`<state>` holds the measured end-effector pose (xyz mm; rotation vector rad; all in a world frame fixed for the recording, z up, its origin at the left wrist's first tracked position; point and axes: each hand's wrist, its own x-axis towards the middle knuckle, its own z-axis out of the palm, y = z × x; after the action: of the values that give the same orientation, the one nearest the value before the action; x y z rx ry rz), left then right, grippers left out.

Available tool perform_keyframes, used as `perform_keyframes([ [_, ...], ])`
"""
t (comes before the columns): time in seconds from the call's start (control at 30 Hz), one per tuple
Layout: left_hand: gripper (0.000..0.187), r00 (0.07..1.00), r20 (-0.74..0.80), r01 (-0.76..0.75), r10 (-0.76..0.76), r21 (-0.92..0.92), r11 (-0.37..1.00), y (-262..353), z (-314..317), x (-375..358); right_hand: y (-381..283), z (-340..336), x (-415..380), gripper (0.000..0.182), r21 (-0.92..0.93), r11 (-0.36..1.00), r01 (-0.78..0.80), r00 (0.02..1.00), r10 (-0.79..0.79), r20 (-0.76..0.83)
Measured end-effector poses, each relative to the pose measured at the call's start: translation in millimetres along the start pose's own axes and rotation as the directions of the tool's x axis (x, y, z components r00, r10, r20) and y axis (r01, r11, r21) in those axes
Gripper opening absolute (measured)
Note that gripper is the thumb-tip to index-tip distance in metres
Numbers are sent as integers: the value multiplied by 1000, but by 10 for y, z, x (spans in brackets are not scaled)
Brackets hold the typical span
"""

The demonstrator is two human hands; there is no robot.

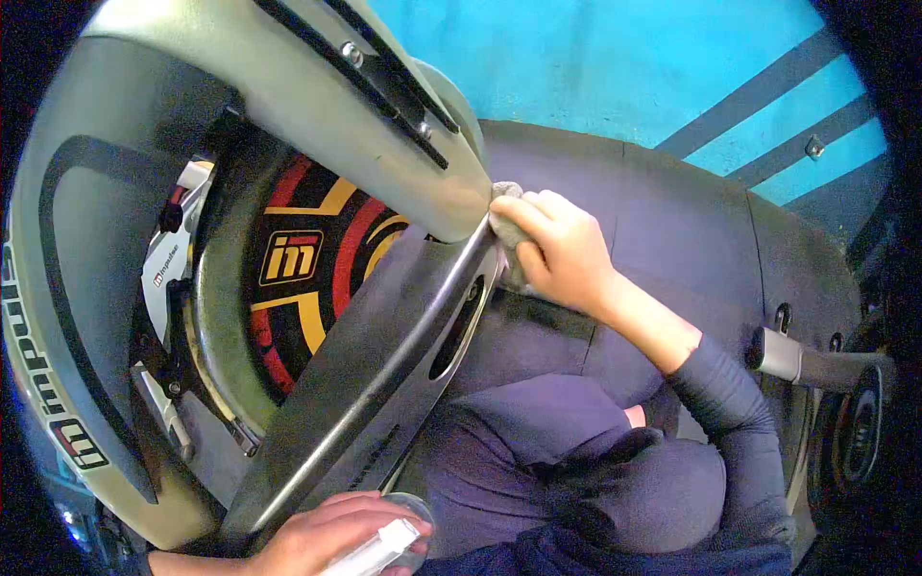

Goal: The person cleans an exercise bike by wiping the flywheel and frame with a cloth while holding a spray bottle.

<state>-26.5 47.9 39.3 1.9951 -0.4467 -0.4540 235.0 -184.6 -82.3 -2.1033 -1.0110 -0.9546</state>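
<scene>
My right hand (567,250) is closed on a grey cloth (509,226), which it presses against the upper end of the dark frame bar (384,346) of an exercise bike. That spot lies just below the pale upper frame (375,144). At the bottom of the view my left hand (322,538) has its fingers wrapped round a clear bottle with a white spray top (384,547), near the lower part of the same bar. The bottle's body is partly cut off by the view's edge.
A black, red and yellow flywheel (293,259) sits behind the frame, left of centre. My bent legs (624,470) are below my right arm. At the right is a grey-ended bar (778,355) with a weight plate (860,422). The floor is dark mat and blue.
</scene>
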Motion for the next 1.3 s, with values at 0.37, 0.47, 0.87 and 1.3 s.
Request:
perform_keyframes([
  [0.37,39,1000,-11,2,-2,10,1000,3,15,17,78,124,-114,41,159,980,-118,990,128,-53],
  [0.47,39,1000,-1,3,-3,34,999,-2,-14,-1,379,87,-206,40,328,870,-367,930,339,142],
  [0.87,41,999,9,-50,49,147,988,9,-9,40,-6,44,-10,35,197,975,-105,994,110,-15],
  [1.3,45,989,36,136,-146,205,969,-19,-46,-3,-7,69,-24,16,298,939,-173,978,200,-64],
])
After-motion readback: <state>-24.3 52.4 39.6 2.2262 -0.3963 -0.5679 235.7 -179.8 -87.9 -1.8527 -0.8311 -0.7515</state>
